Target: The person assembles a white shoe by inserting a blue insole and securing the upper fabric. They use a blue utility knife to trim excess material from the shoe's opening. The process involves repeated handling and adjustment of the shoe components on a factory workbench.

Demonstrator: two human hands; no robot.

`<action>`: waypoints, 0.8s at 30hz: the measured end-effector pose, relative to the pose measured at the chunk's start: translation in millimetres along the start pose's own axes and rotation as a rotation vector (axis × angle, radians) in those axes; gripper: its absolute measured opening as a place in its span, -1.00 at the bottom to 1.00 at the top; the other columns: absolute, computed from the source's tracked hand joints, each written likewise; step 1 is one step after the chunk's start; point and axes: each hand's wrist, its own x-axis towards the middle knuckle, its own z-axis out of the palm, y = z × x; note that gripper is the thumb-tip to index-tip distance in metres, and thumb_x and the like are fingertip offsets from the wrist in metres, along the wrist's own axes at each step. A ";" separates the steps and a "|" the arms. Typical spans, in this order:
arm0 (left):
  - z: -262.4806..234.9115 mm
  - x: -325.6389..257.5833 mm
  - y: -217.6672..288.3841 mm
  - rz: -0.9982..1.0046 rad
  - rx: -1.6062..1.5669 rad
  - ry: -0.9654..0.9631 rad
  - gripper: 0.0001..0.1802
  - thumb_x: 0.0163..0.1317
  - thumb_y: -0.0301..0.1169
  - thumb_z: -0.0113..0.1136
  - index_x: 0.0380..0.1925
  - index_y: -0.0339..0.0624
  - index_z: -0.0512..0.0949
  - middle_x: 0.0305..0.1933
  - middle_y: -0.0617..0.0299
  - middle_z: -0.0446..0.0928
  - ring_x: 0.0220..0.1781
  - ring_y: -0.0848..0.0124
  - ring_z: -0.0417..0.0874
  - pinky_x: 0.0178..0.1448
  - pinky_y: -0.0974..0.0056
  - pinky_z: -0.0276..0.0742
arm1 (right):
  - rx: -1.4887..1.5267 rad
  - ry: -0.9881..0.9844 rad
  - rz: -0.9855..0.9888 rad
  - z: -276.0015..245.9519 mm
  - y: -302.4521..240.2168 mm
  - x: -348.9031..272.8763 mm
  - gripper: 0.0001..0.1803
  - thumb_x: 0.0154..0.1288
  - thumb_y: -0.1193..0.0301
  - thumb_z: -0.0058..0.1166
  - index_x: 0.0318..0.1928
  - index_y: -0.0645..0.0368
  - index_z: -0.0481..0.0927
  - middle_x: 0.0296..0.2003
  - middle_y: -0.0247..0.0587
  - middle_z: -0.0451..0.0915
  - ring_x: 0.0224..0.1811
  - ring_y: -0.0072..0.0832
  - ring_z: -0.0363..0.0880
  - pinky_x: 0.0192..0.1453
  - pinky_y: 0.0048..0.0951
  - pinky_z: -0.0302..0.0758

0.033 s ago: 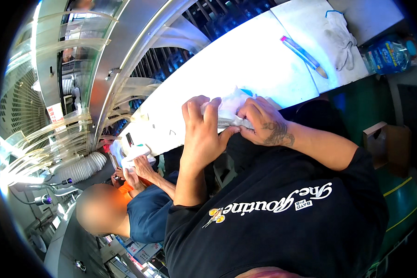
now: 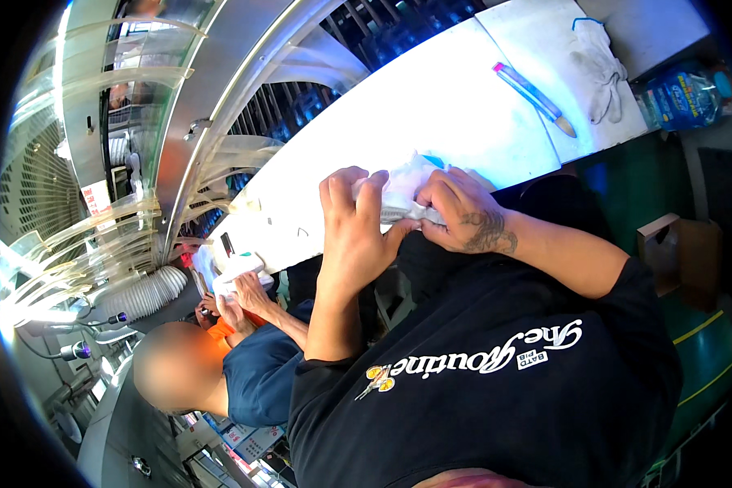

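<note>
Both hands grip a white, shoe-like piece point(image 2: 398, 183) at the near edge of the white worktop point(image 2: 455, 89). It has a pale pink cast, a grey ribbed edge facing me and a teal patch on its far side. My left hand point(image 2: 356, 215) is closed on its left end, fingers bent over the top and thumb pressed along the near edge. Curled over the right end is my right hand point(image 2: 457, 210), its thumb close to the left thumb. Fingers cover much of the piece, so its full shape is hidden.
A brush point(image 2: 533, 98) lies on the worktop at the right, near a white glove point(image 2: 598, 77). Beyond stands a blue bottle point(image 2: 685, 98). A cardboard box point(image 2: 683, 252) is lower right. Left of me, a co-worker's hands point(image 2: 248, 297) hold another white piece point(image 2: 240, 268).
</note>
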 end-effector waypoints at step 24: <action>81.3 -32.1 -65.9 -0.429 -0.244 0.387 -0.36 0.09 -0.22 0.62 0.06 -0.33 0.52 0.16 -0.17 0.42 0.34 -0.14 0.46 0.40 -0.08 0.49 | 0.021 -0.289 0.546 -8.1 -4.5 35.2 -0.25 0.26 -0.05 0.54 0.17 0.16 0.44 -0.11 -0.13 0.58 -0.08 -0.25 0.66 0.09 -0.23 0.65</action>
